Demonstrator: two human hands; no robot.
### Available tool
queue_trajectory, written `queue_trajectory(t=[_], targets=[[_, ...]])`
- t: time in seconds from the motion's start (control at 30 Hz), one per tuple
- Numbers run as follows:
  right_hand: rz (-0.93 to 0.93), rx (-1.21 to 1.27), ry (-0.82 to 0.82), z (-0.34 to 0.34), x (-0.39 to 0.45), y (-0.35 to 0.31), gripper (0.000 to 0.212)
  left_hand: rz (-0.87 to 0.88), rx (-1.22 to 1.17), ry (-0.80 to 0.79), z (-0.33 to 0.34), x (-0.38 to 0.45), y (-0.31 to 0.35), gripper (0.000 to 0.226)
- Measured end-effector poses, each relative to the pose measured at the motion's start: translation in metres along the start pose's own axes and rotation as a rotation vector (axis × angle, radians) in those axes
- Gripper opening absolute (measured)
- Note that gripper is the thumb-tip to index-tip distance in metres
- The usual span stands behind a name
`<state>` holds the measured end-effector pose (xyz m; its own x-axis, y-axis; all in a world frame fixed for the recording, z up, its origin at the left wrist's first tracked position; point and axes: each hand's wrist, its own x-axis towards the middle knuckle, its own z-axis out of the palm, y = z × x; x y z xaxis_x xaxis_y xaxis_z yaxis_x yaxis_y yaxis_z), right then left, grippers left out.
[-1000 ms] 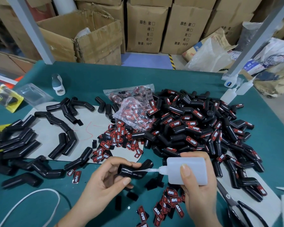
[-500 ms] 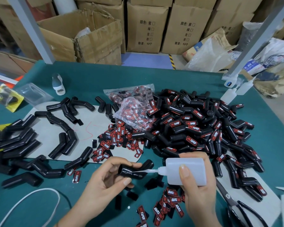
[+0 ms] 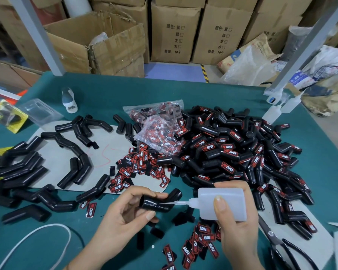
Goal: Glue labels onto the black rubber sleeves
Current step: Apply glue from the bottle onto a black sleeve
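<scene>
Labels (image 3: 205, 237) reading "TAPER" lie under glue bottle (image 3: 221, 203)

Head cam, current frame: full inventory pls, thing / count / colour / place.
held sleeve: one, black, in the left hand, front centre
glue bottle: one, translucent white, in the right hand, nozzle on the held sleeve
labelled sleeves: large pile, black with red labels, centre right
bare sleeves: a few dozen, black, left side
loose labels: many, red and black, centre and front
label bags: two, clear, behind the loose labels
scissors: one pair, black handles, front right
spare bottles: two, whitish, far right
table: one, teal
left hand: grips the held sleeve
right hand: grips the glue bottle
</scene>
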<state>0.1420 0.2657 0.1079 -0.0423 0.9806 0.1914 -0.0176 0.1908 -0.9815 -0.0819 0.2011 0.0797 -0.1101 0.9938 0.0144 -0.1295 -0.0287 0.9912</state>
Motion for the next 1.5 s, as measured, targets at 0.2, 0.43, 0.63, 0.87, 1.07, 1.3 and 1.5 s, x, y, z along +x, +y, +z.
queue_trajectory(t=[0.2, 0.43, 0.63, 0.87, 1.07, 1.3, 1.5], targets=[[0.011, -0.001, 0.009, -0.002, 0.001, 0.001, 0.024, 0.019, 0.001, -0.001, -0.001, -0.001, -0.002, 0.035], [0.031, 0.019, -0.004, -0.001, 0.000, 0.001, 0.026, 0.048, 0.020, -0.021, -0.002, -0.001, -0.007, 0.037], [0.033, 0.022, 0.003, 0.000, -0.001, 0.000, 0.026, 0.054, 0.022, -0.019, -0.001, 0.000, -0.005, 0.029], [0.019, 0.018, -0.003, -0.001, -0.001, 0.000, 0.025, 0.071, 0.031, -0.031, -0.002, -0.001, -0.009, 0.027], [-0.004, -0.015, -0.013, 0.000, -0.001, -0.001, 0.022, 0.081, 0.032, -0.040, -0.003, -0.001, -0.011, 0.028], [0.004, -0.002, 0.003, 0.000, -0.001, -0.001, 0.023, 0.096, 0.002, -0.046, -0.004, 0.000, -0.016, 0.034], [-0.014, -0.001, 0.005, 0.000, 0.000, -0.001, 0.020, 0.085, -0.104, -0.058, -0.007, 0.001, -0.023, 0.025]])
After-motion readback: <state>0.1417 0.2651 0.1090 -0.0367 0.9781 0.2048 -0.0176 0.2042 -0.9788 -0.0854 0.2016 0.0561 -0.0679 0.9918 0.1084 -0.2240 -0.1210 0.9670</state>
